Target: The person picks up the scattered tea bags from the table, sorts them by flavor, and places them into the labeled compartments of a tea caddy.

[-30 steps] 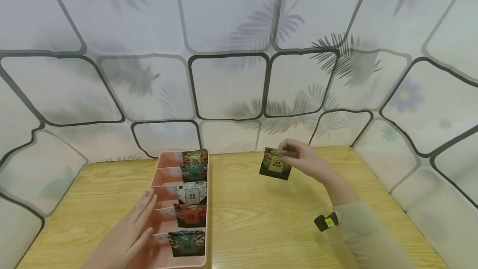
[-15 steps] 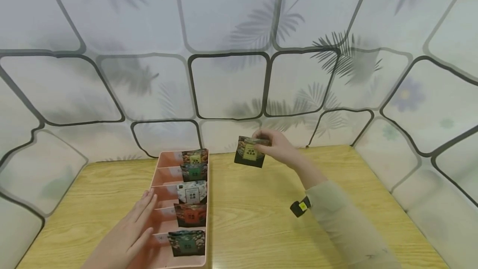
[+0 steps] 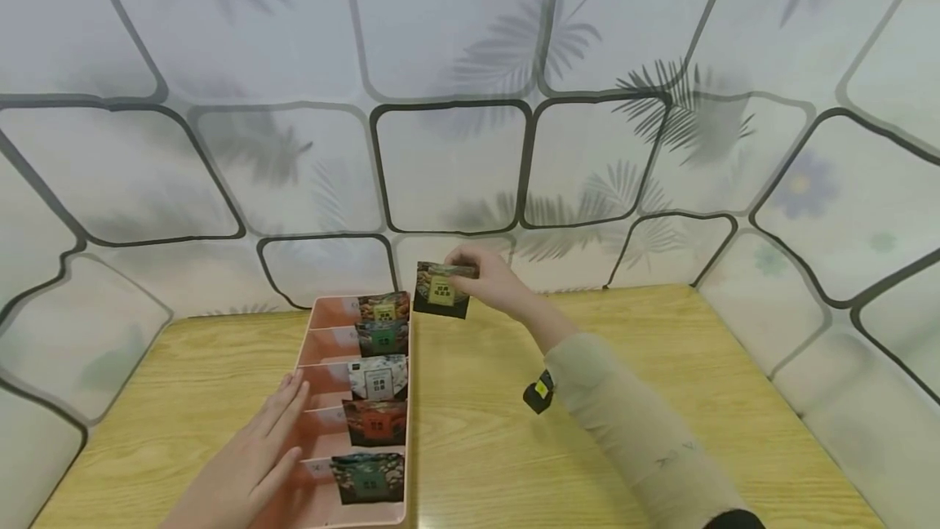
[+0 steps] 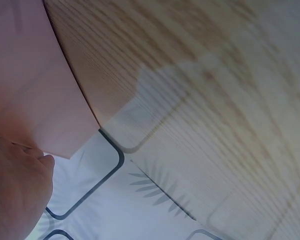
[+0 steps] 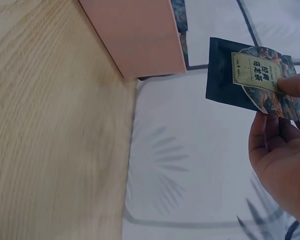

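Observation:
My right hand (image 3: 495,277) pinches a dark tea sachet (image 3: 441,291) with a yellow label, by its upper corner, thumb in front. In the head view it is raised just right of the far end of a pink divided box (image 3: 328,343). The right wrist view shows the sachet (image 5: 225,75) close up, its printed label facing the camera, near the box's end wall (image 5: 150,50). My left hand (image 3: 250,451) lies along the box's left side with straight fingers, fingertips at the rim. Only part of that hand (image 4: 20,190) appears in the left wrist view, against the pink wall.
Several sachets stand in the box's compartments: a yellow-labelled one (image 3: 383,313) farthest, then a green one (image 3: 383,340), a white one (image 3: 378,380), a red one (image 3: 376,424) and a green one (image 3: 370,480) nearest. A patterned cloth wall (image 3: 451,170) closes off the wooden table's (image 3: 499,447) back.
My right hand has carried the tea sachet leftward and slightly upward, from over the table's right half to beside the box's far end. The left hand and the box have stayed put.

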The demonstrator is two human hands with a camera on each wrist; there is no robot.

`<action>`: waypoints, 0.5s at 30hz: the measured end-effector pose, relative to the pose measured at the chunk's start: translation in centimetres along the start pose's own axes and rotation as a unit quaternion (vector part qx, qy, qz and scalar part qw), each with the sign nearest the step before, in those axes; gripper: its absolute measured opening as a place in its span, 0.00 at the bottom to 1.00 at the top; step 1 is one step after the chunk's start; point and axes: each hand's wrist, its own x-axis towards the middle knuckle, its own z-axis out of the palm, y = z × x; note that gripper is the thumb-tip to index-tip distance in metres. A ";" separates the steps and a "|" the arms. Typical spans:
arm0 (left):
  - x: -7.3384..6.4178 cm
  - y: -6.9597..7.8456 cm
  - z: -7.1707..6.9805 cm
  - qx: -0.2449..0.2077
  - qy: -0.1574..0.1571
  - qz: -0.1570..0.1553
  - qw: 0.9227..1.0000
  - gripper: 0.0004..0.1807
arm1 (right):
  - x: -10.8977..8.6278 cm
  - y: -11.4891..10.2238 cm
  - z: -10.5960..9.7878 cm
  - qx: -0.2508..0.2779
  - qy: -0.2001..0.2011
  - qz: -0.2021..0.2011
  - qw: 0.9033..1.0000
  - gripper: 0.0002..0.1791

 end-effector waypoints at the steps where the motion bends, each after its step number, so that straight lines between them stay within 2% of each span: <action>1: 0.0 0.0 0.0 0.000 -0.002 -0.002 1.000 0.37 | 0.3 0.0 0.4 0.001 0.001 -0.002 1.000 0.11; 8: 0.0 -0.1 -0.1 -0.005 -0.011 -0.007 1.000 0.36 | 2.5 0.0 2.7 0.003 0.017 -0.009 1.000 0.09; 15: 0.0 -0.2 0.0 0.006 0.002 0.006 1.000 0.37 | 4.2 -0.3 4.6 -0.006 0.021 -0.016 1.000 0.09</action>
